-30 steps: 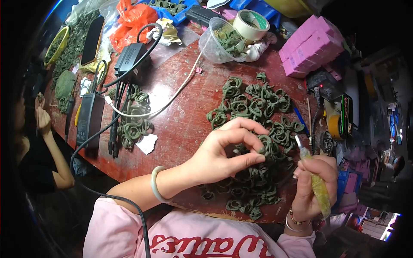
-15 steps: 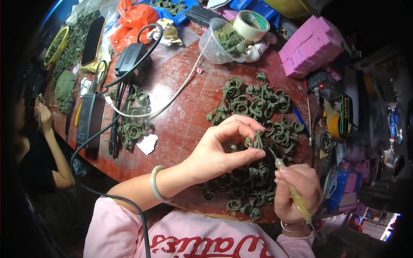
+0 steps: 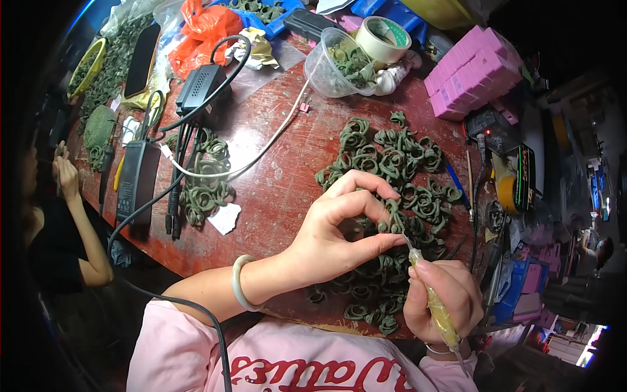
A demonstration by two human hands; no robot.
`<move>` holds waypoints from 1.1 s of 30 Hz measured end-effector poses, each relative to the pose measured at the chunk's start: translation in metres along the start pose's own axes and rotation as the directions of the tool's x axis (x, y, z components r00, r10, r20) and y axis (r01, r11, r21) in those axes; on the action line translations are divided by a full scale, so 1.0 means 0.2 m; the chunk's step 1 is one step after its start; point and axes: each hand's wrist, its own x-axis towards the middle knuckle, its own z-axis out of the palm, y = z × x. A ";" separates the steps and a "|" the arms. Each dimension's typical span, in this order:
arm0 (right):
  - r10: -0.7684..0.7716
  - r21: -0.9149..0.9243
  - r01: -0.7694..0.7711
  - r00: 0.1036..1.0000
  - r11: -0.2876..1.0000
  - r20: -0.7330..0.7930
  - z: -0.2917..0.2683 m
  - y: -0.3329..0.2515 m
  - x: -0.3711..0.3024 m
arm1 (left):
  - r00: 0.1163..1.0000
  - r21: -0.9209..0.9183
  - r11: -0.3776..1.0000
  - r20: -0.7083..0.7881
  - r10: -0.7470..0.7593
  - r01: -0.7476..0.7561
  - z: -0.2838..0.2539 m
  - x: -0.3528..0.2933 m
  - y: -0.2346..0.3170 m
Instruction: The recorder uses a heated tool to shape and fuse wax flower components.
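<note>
My left hand (image 3: 330,228) pinches a dark green ring (image 3: 394,214) between thumb and fingertips, above a heap of similar green rings (image 3: 390,157). A thin-tipped hand tool (image 3: 439,312) with a yellowish wrapped handle is gripped in my right hand (image 3: 454,294) like a pen. Its fine metal point reaches the lower edge of the held ring, close to my left thumb; whether it touches is too small to tell. My hands partly cover the heap beneath them.
Left of my arm lie black power adapters (image 3: 137,179) with cables, a white cable (image 3: 261,157) and more green rings (image 3: 208,189). At the back stand a plastic tub (image 3: 321,72), a tape roll (image 3: 384,39) and pink blocks (image 3: 470,72). Another person's hand (image 3: 66,176) is at far left.
My right hand has shifted slightly left, bringing the tool's tip closer to the ring. My left hand still pinches the ring, which has turned a little.
</note>
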 end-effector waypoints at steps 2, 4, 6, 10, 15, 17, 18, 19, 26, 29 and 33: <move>-0.012 0.007 0.012 1.000 1.000 0.015 0.00 0.00 0.00 | 1.000 0.007 1.000 -0.006 -0.009 0.009 0.00 0.00 0.01; 0.001 -0.011 -0.001 1.000 1.000 0.027 0.00 0.00 0.00 | 1.000 -0.003 1.000 -0.008 -0.030 0.030 0.01 0.00 0.02; -0.010 -0.019 0.010 1.000 1.000 0.030 0.01 0.01 0.00 | 0.999 -0.012 0.999 -0.012 -0.052 0.052 0.01 -0.01 0.03; -0.032 -0.024 0.032 0.999 0.999 0.023 0.01 0.01 0.00 | 0.996 -0.006 0.996 0.018 -0.089 0.089 0.01 -0.01 0.04; -0.039 -0.004 0.039 0.999 0.999 0.028 0.02 0.01 0.00 | 0.996 0.007 0.996 0.031 -0.086 0.086 0.01 -0.02 0.04; -0.048 -0.004 0.048 0.998 0.999 0.034 0.02 0.01 0.00 | 0.998 0.029 0.999 0.034 -0.045 0.044 0.01 -0.01 0.04; -0.054 -0.001 0.054 0.998 0.999 0.037 0.02 0.01 0.00 | 0.998 0.029 0.999 0.035 -0.045 0.044 0.01 -0.01 0.04; -0.061 0.002 0.061 0.997 0.998 0.039 0.02 0.01 0.00 | 0.999 0.025 1.000 0.038 -0.004 0.003 0.01 -0.01 0.03; -0.057 0.084 0.062 0.997 0.995 -0.058 -0.03 -0.01 0.00 | 0.959 -0.086 0.963 0.153 -0.240 0.255 0.02 -0.02 0.06; 0.121 0.033 -0.117 0.985 0.993 -0.122 -0.04 0.03 -0.04 | 0.997 -0.065 0.998 0.074 -0.019 0.024 0.01 -0.01 -0.02; 0.492 0.031 -0.503 0.827 0.864 -0.272 -0.09 0.11 -0.12 | 0.985 -0.091 0.986 0.114 -0.127 0.138 -0.01 -0.01 0.00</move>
